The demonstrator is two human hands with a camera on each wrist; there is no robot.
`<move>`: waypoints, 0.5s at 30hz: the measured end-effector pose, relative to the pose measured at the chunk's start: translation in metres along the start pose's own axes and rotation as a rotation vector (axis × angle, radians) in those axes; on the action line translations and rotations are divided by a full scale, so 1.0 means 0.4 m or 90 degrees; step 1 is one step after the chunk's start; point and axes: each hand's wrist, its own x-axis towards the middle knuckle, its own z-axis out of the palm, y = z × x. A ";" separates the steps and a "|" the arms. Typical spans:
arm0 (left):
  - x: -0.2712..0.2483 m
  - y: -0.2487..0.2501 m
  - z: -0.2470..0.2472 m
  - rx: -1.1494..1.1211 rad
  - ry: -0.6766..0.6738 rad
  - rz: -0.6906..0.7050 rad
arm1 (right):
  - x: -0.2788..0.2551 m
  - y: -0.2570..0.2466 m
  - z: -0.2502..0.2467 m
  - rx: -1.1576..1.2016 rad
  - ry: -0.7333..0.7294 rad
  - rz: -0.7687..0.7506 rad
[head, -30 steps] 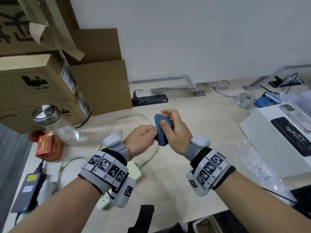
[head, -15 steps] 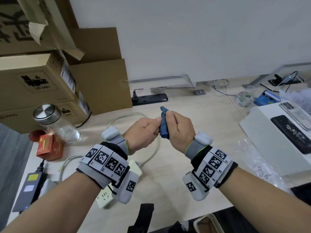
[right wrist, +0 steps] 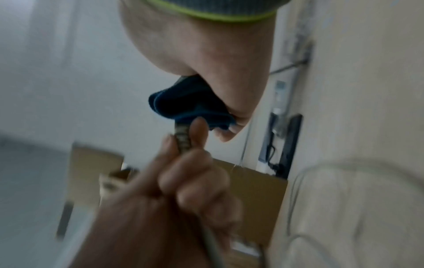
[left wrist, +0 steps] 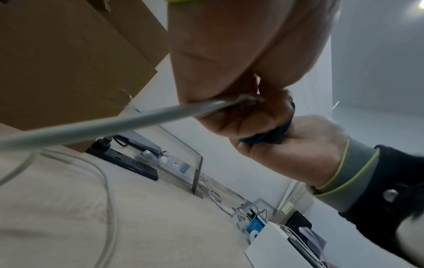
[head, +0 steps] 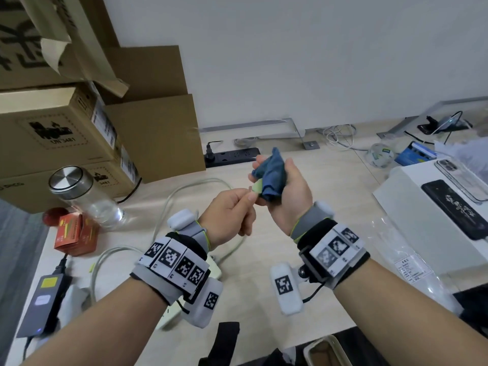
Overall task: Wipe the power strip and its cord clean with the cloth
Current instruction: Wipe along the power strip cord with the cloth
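- Cord (left wrist: 110, 125): its plug end is pinched in left grip (head: 232, 215), w/ fingers curled, above bench (head: 330, 207).
- Cloth (head: 270, 178), soft & light, is bunched in right grip (head: 287, 191), touching the plug end.
- Cord is judged stiff-ish, springy; best held nr plug.

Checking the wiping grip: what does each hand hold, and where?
Left hand pinches the cord just behind its plug end; right hand grips the bunched cloth wrapped over that end.

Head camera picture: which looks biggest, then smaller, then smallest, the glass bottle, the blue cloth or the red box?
1. Glass bottle, biggest.
2. and 3. Red box and blue cloth look nearly alike; the cloth is bunched in the right hand and partly hidden, so no ranking.
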 end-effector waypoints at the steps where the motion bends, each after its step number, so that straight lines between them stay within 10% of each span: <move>1: -0.001 0.000 0.002 0.038 0.005 0.013 | -0.003 0.014 -0.005 -0.162 0.021 -0.067; 5: 0.000 -0.001 0.005 0.210 0.041 0.078 | -0.007 0.069 -0.036 -0.571 0.048 -0.223; 15: 0.001 -0.032 0.018 0.368 0.049 0.197 | 0.012 0.028 -0.030 -0.307 0.083 -0.088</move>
